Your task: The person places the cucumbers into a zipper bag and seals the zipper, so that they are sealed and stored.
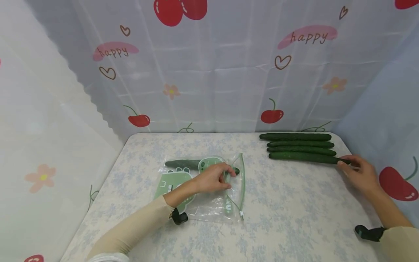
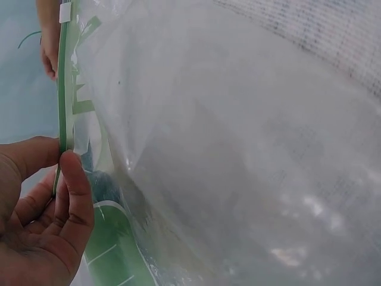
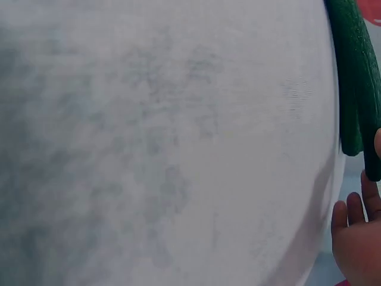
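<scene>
A clear zip bag [image 1: 209, 209] with a green cartoon print lies on the table, its mouth facing right. One cucumber [image 1: 181, 163] is inside, along the bag's far side, its tip showing near the mouth. My left hand [image 1: 211, 178] reaches over the bag and pinches the green-edged rim [image 2: 62, 101] of the mouth between thumb and fingers, holding that layer up from the lower one. At the far right, my right hand [image 1: 361, 174] grips the right end of the nearest cucumber [image 1: 301, 157]. In the right wrist view that cucumber [image 3: 360, 71] shows at the edge, partly cut off.
More cucumbers [image 1: 295, 137] lie side by side behind the gripped one, near the table's back right corner. A white slider [image 1: 241, 213] sits at the near end of the bag's zip. Printed curtains [image 1: 212, 80] enclose the flower-patterned table [image 1: 275, 218] at the back and sides.
</scene>
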Demonstrator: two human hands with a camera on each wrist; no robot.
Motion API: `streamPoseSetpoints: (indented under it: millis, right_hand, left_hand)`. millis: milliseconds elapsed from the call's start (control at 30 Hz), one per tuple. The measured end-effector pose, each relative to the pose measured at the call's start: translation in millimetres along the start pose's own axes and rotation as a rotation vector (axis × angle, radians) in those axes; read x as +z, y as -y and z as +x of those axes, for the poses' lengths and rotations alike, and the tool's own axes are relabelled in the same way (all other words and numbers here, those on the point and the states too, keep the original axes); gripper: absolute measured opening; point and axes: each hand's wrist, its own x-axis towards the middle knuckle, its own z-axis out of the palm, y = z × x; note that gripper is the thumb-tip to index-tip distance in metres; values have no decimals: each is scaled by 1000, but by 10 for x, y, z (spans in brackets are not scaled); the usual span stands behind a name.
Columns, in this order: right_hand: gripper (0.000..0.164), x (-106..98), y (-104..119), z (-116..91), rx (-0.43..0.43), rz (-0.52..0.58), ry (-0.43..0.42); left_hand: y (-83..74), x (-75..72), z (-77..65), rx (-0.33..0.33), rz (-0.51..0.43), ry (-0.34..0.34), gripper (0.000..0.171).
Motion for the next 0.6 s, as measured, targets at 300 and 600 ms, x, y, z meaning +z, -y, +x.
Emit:
streamPoseSetpoints:
  millis: [300, 600]
  right_hand:
    - [14, -183, 142, -160, -42, 502, 154]
    - [19, -227, 266, -397, 27, 1081, 254]
  left_hand:
    - [31, 18, -7, -11, 11, 11, 38]
    - [17, -1, -28, -13, 7, 13, 37]
